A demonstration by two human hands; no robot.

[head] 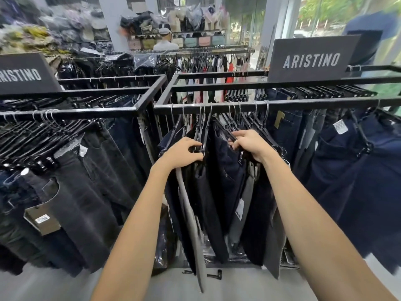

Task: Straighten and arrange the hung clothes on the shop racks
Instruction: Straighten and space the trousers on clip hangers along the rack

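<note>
Dark trousers [225,181] hang on black clip hangers from a black metal rail [303,103] straight ahead. My left hand [181,154] grips the clip end of a bunch of hangers [200,129] on the left of the group. My right hand [249,144] holds the end of a hanger [225,129] just to the right. A gap shows between the two bunches. A grey trouser leg [191,218] hangs below my left hand.
A second rack [71,112] of black jeans stands to the left, with navy jeans [351,170] on the right. Two ARISTINO signs [311,59] sit on the racks. A loose black hanger [213,274] lies on the floor. More racks stand behind.
</note>
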